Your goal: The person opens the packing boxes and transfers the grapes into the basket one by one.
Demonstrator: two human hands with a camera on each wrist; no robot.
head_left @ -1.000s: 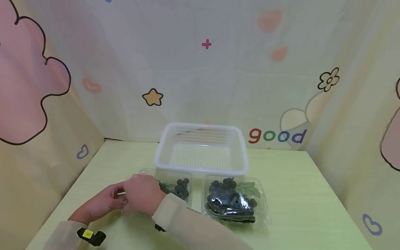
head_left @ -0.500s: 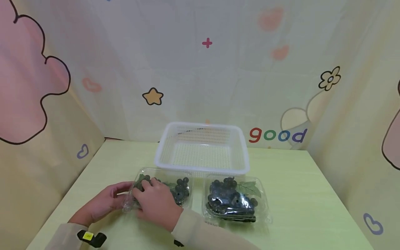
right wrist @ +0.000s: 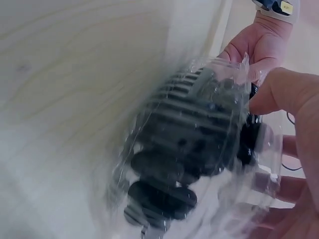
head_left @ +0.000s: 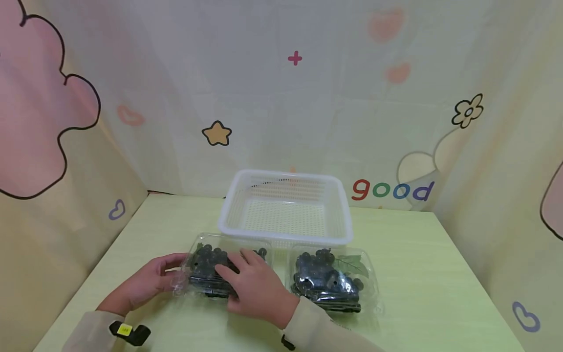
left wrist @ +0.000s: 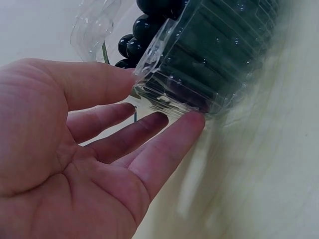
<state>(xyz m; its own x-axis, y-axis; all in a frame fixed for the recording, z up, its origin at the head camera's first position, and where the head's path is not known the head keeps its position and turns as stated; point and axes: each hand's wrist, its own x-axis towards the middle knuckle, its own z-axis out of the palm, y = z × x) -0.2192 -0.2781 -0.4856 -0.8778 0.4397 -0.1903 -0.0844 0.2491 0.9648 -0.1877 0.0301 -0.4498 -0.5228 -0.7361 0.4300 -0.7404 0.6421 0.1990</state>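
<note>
A clear plastic fruit box [head_left: 220, 238] with dark grapes [head_left: 205, 259] lies front left of centre in the head view. My left hand [head_left: 151, 279] is at its left end: in the left wrist view the thumb [left wrist: 104, 82] meets the upper rim and one fingertip touches the lower corner of the ribbed wall [left wrist: 219, 55]. Spread over the top near the right front is my right hand [head_left: 261, 288], fingers fairly straight. The right wrist view has its thumb [right wrist: 279, 89] against the box's edge, with the other fingers partly seen through clear plastic.
A second clear box [head_left: 373, 288] of dark grapes with a green leaf [head_left: 350, 264] stands to the right. Behind both boxes is a white slotted basket [head_left: 347, 220]. A patterned curtain [head_left: 264, 98] hangs around the pale table [head_left: 431, 293].
My right hand has slid rightward along the box's top from its left end, uncovering the grapes there. The left hand stays at the left end.
</note>
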